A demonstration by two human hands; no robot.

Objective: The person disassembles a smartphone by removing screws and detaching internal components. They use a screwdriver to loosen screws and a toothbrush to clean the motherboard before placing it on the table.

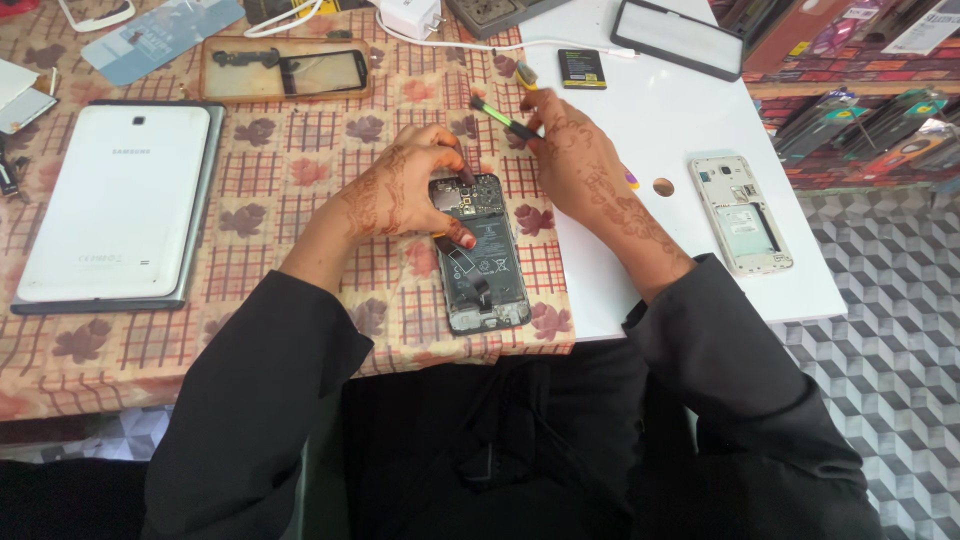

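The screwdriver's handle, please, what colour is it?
Green and black, on the screwdriver in the right hand; head view.

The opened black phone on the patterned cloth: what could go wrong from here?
1. The opened black phone lies near the table edge; a push from the left hand might slide it off.
2. The green-handled tool in the right hand could slip and scratch the exposed board.

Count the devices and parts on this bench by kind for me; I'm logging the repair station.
Opened phones: 2, one under the left hand at, one back frame
Tablets: 1
Loose screen panels: 2
Batteries: 1
Chargers: 1
Tools: 1, green-handled, in the right hand at
Total: 8
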